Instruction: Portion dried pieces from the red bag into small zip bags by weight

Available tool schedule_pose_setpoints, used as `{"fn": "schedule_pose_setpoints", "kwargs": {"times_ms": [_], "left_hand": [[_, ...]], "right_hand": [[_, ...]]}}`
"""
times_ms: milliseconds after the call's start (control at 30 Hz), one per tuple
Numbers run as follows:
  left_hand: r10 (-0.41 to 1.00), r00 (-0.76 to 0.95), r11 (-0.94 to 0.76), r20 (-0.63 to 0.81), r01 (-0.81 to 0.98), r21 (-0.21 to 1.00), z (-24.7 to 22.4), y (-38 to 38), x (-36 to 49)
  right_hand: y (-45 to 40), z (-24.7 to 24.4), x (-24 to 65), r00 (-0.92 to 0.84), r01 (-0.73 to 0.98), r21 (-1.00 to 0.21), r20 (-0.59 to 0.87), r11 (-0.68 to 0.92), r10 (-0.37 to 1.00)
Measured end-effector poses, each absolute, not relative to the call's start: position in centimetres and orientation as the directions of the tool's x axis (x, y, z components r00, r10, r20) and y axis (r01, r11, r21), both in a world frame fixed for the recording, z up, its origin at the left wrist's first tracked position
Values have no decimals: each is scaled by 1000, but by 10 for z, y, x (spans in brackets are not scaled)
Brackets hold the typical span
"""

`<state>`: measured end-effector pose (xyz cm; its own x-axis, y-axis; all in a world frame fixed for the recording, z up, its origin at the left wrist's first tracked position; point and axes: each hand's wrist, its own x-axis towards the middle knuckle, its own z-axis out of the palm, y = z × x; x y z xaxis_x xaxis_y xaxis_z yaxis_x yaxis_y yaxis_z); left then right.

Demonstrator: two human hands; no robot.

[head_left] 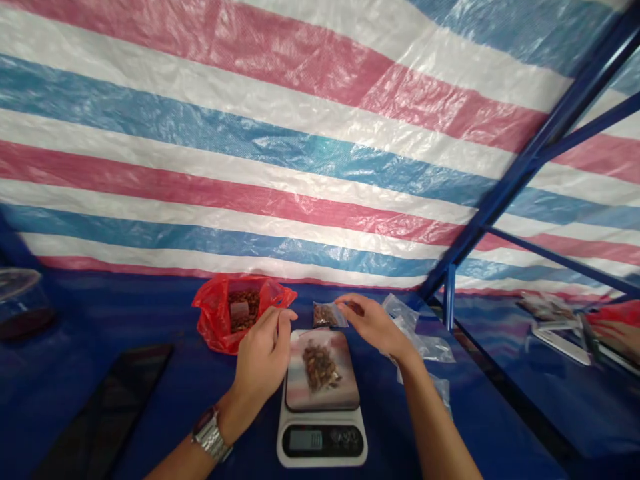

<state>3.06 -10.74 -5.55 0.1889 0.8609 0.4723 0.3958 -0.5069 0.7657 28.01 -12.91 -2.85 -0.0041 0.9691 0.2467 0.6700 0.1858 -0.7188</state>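
A white digital scale [323,417] with a metal plate stands in the middle, and a clear bag of brown pieces [320,367] lies on its plate. Left of the scale's far corner is my left hand [265,350], its fingers curled together; whether they hold anything is hidden. Beyond the scale lies a small clear bag of reddish-brown pieces [326,315]. My right hand [367,320] pinches the right edge of that small bag. A red plastic bag [213,320], open at the top, holds brown pieces and a pale scoop-like object [239,311].
Clear plastic bags [433,348] lie right of my right hand. A clear tub [23,303] stands at the far left, near a dark flat strip [107,407]. A blue metal frame [493,200] and striped sheeting [250,147] rise behind. More packets [547,307] lie at the right.
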Motion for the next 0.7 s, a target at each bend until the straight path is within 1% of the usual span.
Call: {"fn": "schedule_pose_setpoints", "kwargs": {"times_ms": [100,200,267,433,600,700], "left_hand": [[862,161,-503,480,387,773,-56,-103,29],[869,144,-490,474,392,779,-56,-101,28],[869,139,-489,475,391,780,-56,-100,28],[864,143,-500,484,371,783,-58,-101,28],[860,149,-506,488,374,777,-59,-100,27],[855,148,-514,497,377,771,-58,-100,28]], "right_hand": [[-121,-38,286,84,773,-613,351,161,933],[-116,-45,289,63,812,-556,386,178,921],[-115,-47,288,48,797,-569,390,200,919],[-116,-45,284,54,716,-656,393,239,918],[-119,-39,279,29,640,-727,345,248,938],[-121,-36,276,6,621,-743,322,249,947]]}}
